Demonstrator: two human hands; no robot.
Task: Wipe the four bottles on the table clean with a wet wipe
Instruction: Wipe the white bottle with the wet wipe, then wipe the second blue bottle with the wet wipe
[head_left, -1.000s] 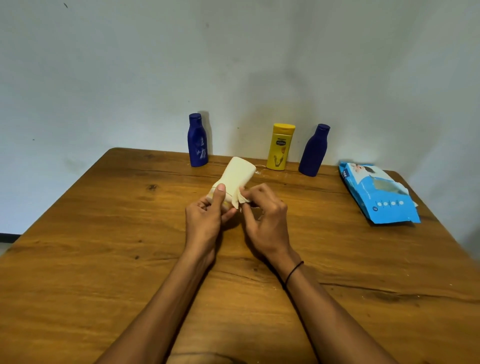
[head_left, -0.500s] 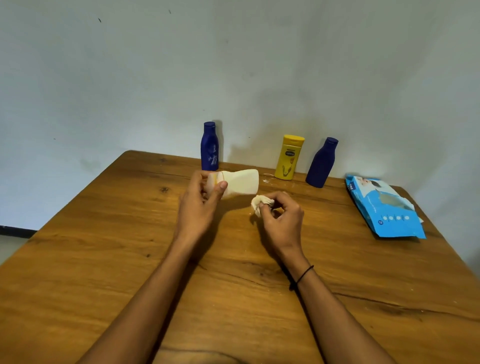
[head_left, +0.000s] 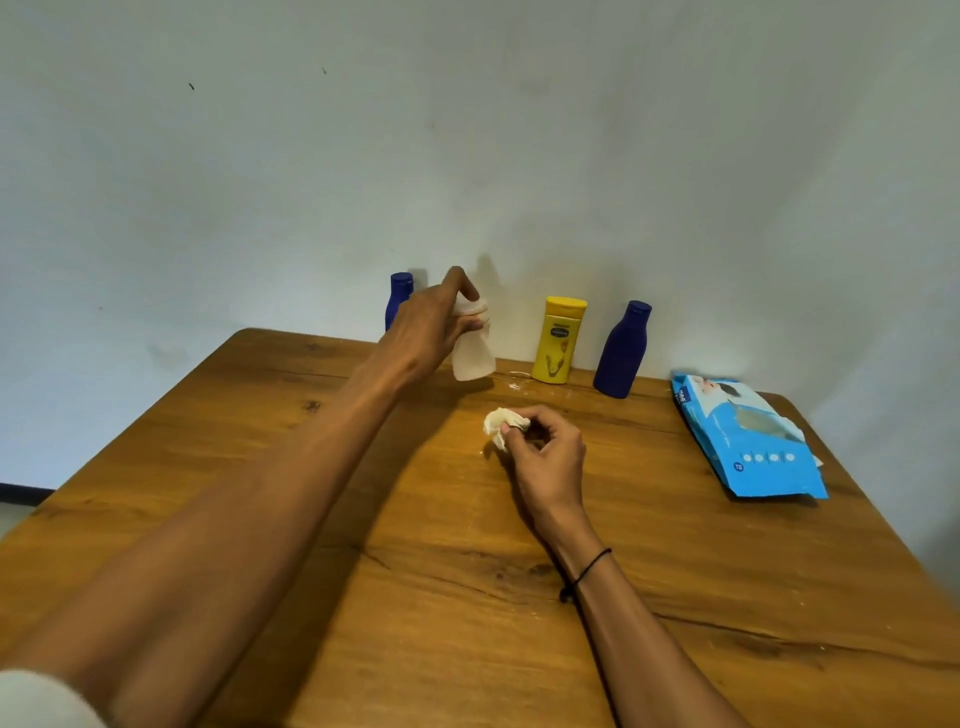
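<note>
Left hand (head_left: 428, 325) gripping cream bottle (head_left: 471, 353) upright at desk (head_left: 260, 467) rear, right hand (head_left: 545, 457) pinching crumpled wet wipe (head_left: 500, 423), yellow bottle (head_left: 558, 340) between 2 blue bottles (head_left: 622, 351)

A single head-worn view is given, aimed forward and down over the tabletop (head_left: 675, 597); the wall (head_left: 467, 156) is seen well beyond the left hand (head_left: 434, 325).

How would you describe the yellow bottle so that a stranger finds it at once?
Look at the far edge of the wooden table, along the wall. The yellow bottle stands upright there beside a dark blue bottle. It alone is yellow, with a flat cap.
</note>
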